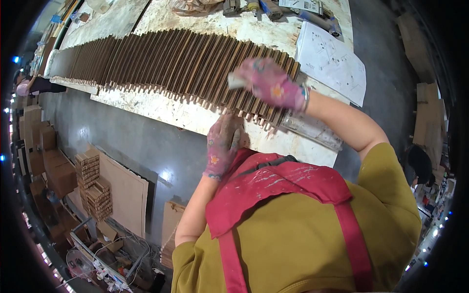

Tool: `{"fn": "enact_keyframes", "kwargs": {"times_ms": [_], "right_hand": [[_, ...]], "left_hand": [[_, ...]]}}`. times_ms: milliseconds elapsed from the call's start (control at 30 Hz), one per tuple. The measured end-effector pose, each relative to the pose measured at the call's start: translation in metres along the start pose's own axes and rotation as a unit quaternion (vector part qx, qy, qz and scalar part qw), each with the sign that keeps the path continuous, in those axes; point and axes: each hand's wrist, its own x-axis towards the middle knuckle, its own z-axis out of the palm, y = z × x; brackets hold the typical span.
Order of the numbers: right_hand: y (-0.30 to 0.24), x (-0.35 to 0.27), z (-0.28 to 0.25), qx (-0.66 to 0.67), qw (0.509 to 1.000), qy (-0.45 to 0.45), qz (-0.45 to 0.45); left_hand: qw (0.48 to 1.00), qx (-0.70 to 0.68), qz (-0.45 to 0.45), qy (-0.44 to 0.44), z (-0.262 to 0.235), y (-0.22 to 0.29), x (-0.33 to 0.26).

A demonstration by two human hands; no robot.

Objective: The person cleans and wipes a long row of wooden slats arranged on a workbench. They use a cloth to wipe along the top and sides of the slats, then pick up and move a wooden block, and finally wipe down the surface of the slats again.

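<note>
A long row of dark brown wooden strips (161,63) lies side by side across the table, with pale round pegs sticking out at their near ends. My right hand (273,87), in a pink flowered glove and slightly blurred, is over the right part of the row. It is closed around a small whitish pad or folded piece (238,81), whose exact kind I cannot make out. My left hand (222,144), in a matching smudged glove, rests at the near table edge with its fingers stretched out. Its fingertips touch or nearly touch the pegged ends.
The stained white table (146,106) carries a printed drawing sheet (332,63) at the right and power tools (273,9) at the back. Cardboard stacks (93,188) and a wheeled metal cart (105,256) stand at the lower left. Other people (31,85) are at the far left and right.
</note>
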Motion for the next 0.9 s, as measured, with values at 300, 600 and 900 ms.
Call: {"fn": "enact_keyframes", "kwargs": {"times_ms": [300, 600, 900], "right_hand": [[0.046, 0.006, -0.023, 0.228, 0.944, -0.032, 0.235], [0.036, 0.012, -0.024, 0.078, 0.993, -0.062, 0.069], [0.022, 0.009, -0.024, -0.007, 0.995, -0.102, -0.009]], "left_hand": [[0.999, -0.009, 0.039, 0.022, 0.0, -0.002, 0.001], [0.997, -0.051, 0.047, -0.015, -0.02, -0.005, 0.019], [0.997, -0.036, 0.07, 0.009, -0.024, -0.002, 0.027]]}}
